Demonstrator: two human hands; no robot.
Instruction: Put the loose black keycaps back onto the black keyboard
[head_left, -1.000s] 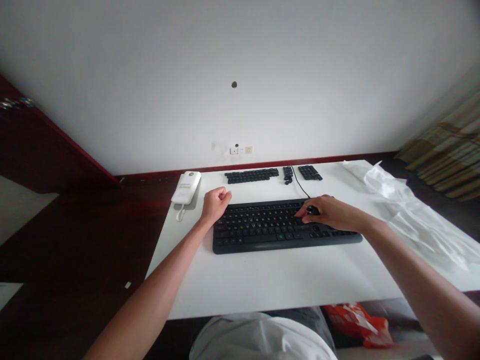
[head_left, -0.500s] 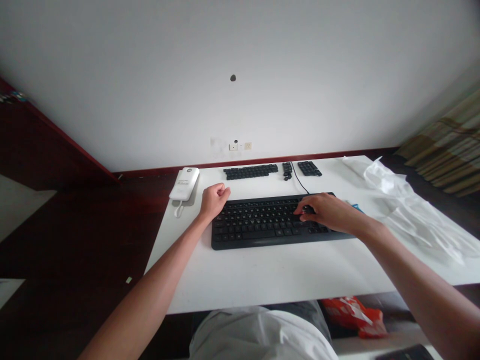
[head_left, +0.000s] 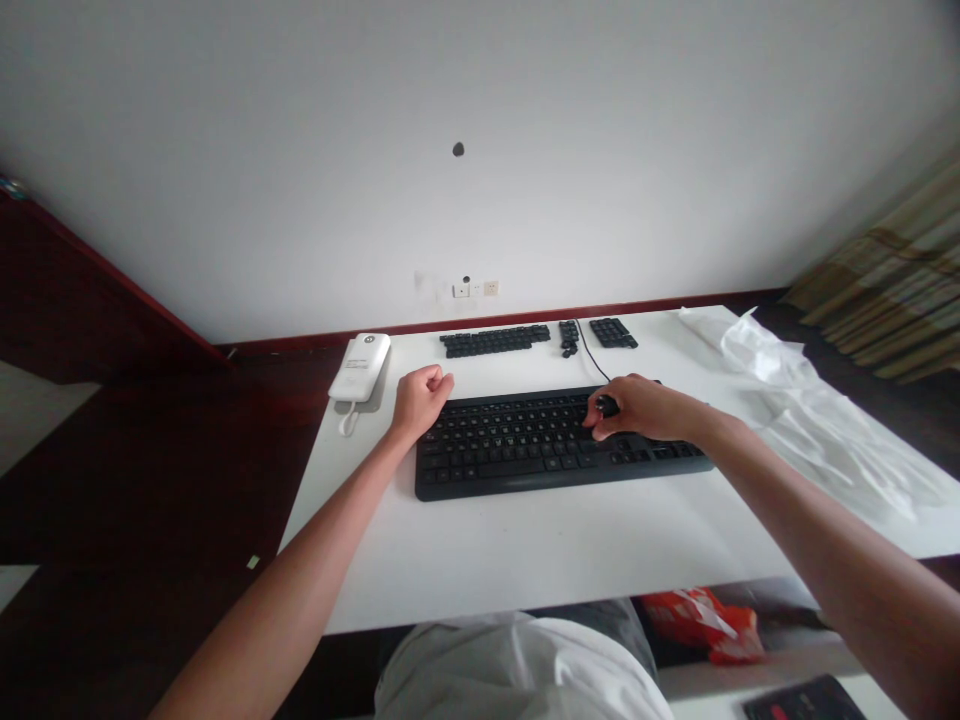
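A black keyboard (head_left: 517, 467) lies across the white table in front of me. My left hand (head_left: 420, 402) rests as a closed fist at its upper left corner; nothing shows in the fingers. Over the right part of the keys, my right hand (head_left: 637, 408) pinches a black keycap (head_left: 607, 406) between thumb and fingers. Some keys beneath this hand are hidden. Behind the keyboard, loose black keycaps are laid out in a long block (head_left: 495, 341), a narrow group (head_left: 568, 338) and a squarer block (head_left: 613, 333).
A white power bank (head_left: 361, 367) with a strap lies at the table's left. The keyboard's cable (head_left: 592, 352) runs toward the back edge. White plastic sheeting (head_left: 832, 410) covers the right side. Below the front edge is a red bag (head_left: 705, 622).
My right hand has lifted slightly off the keys, and a dark keycap now shows between its fingers. The left fist stays by the keyboard corner. The whole view has shifted a little.
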